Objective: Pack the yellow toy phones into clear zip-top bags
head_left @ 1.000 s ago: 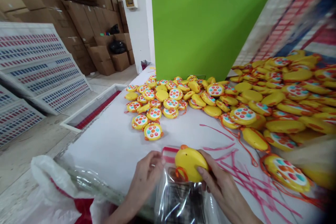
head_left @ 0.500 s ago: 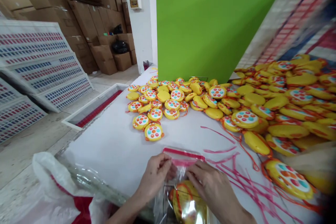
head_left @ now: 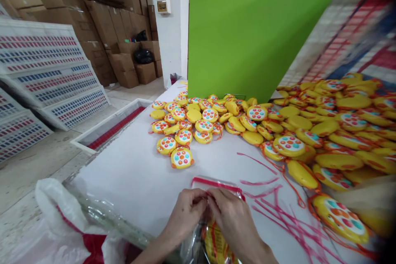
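Near the front edge of the white table, a clear plastic bag (head_left: 198, 247) with a red-pink top strip has a yellow toy (head_left: 216, 241) inside. My left hand (head_left: 185, 214) pinches the bag just below its strip. My right hand (head_left: 232, 218) is closed on the bag too, its fingertips touching those of my left hand. The lower part of the bag runs out of the picture. Just behind the bag lies a round yellow toy (head_left: 182, 157) with coloured dots.
A large pile of yellow toys (head_left: 298, 123) covers the back and right of the table (head_left: 123, 165). Pink strips (head_left: 287, 218) lie at the right. A green board (head_left: 247, 33) stands behind. White crates (head_left: 62, 70) and a white plastic bag (head_left: 58, 222) are at the left.
My right hand has moved left to meet my left hand at the bag. The yellow toy in the bag is now more covered by my right hand.
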The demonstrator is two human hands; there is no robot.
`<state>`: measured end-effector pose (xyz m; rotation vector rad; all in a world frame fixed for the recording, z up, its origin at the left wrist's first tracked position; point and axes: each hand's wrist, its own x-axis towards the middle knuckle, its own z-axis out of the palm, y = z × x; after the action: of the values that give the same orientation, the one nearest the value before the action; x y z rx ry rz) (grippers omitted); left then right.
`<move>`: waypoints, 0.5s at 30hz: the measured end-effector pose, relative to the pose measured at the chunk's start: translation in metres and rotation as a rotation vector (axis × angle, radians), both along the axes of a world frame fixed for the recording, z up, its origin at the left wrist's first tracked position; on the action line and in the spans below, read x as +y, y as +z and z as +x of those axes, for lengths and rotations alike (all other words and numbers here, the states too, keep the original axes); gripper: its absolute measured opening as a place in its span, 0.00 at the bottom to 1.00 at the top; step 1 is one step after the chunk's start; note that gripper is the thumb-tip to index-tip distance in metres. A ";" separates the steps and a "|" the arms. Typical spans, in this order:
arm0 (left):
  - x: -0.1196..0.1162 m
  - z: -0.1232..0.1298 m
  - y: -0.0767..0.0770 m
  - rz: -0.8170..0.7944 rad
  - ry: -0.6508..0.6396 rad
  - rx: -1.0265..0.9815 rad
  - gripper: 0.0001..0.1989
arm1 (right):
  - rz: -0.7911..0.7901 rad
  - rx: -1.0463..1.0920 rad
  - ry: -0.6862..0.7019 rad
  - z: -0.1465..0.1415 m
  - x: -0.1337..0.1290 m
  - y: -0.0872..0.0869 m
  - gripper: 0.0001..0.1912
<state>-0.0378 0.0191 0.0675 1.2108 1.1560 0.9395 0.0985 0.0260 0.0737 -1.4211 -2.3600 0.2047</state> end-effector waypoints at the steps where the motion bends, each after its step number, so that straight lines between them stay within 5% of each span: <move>1: -0.001 0.001 0.001 0.037 0.000 0.029 0.10 | 0.010 -0.015 -0.005 0.000 0.000 0.000 0.09; 10: -0.007 0.008 0.002 0.213 0.016 0.365 0.14 | 0.061 -0.051 -0.012 -0.004 0.003 0.000 0.09; 15: -0.008 0.001 -0.007 0.210 -0.012 0.417 0.14 | -0.057 0.198 -0.149 0.043 0.004 -0.017 0.11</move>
<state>-0.0366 0.0110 0.0605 1.6356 1.3973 0.8352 0.1416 0.0303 0.0565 -1.5209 -2.0954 0.3566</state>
